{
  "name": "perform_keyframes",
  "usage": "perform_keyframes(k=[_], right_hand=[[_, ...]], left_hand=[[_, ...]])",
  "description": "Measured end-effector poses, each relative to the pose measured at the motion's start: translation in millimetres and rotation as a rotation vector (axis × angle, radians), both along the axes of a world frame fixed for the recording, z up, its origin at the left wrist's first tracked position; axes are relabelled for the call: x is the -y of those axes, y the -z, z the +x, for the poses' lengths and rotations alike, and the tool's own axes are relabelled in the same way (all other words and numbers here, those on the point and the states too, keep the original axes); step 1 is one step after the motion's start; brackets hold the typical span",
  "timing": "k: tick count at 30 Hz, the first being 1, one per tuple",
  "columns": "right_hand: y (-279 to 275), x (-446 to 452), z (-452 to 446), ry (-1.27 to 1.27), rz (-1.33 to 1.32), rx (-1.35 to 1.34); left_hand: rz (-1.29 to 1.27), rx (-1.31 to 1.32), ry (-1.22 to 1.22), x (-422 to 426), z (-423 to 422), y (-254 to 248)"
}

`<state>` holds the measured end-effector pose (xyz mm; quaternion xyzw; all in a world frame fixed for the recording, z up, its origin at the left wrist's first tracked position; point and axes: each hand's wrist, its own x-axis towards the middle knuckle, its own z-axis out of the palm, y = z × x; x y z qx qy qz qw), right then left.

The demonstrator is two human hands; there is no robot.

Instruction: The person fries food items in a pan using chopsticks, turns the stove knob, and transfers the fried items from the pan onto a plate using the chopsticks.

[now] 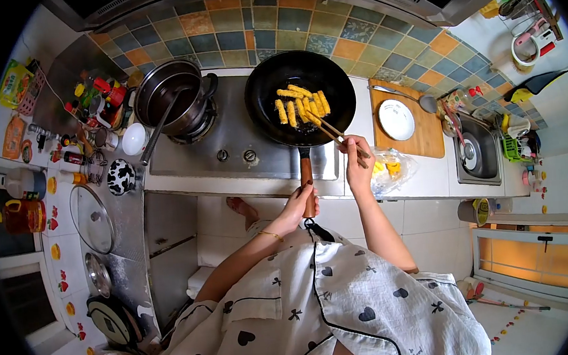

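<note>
My left hand [300,204] is wrapped round the wooden handle of a black frying pan [265,112]. In the pan lie several yellow, golden-coated sticks of food [292,114]. My right hand [357,157] grips a pair of wooden chopsticks [331,131], their tips down among the sticks on the pan's right side. Just right of that hand, a clear plastic bag [400,175] with yellow pieces in it rests on the counter. A white plate [396,120] sits on a wooden cutting board [431,140] further right.
Left of the pan, a steel pot [189,123] with a ladle [160,130] leaning in it stands on the stove [230,175]. Bottles [110,91] and a white bowl [135,139] crowd the left counter. A spatula [427,103] lies across the board, and a sink [480,172] is at the right.
</note>
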<state>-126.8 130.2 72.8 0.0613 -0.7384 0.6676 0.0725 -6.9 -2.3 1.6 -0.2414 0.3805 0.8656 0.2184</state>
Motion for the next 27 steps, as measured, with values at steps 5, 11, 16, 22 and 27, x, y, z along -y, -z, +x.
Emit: perform_keyframes(k=[5,11,16,22,27], right_hand=[[6,0,3,-0.032,0.047,0.021],[0,-1,2,0.022,0.055,-0.058],[9,-4,-1,0.001,0.174,-0.07],[2,-4,3,0.004,0.1,-0.009],[-1,-6,2,0.069,0.173,-0.088]], left_hand=[[0.013,-0.002,0.002,0,0,1],[0.025,-0.011,0.008,1,0,1],[0.022,-0.009,0.025,2,0,-2],[0.025,-0.022,0.023,2,1,-2],[0.032,-0.018,0.023,2,1,-3]])
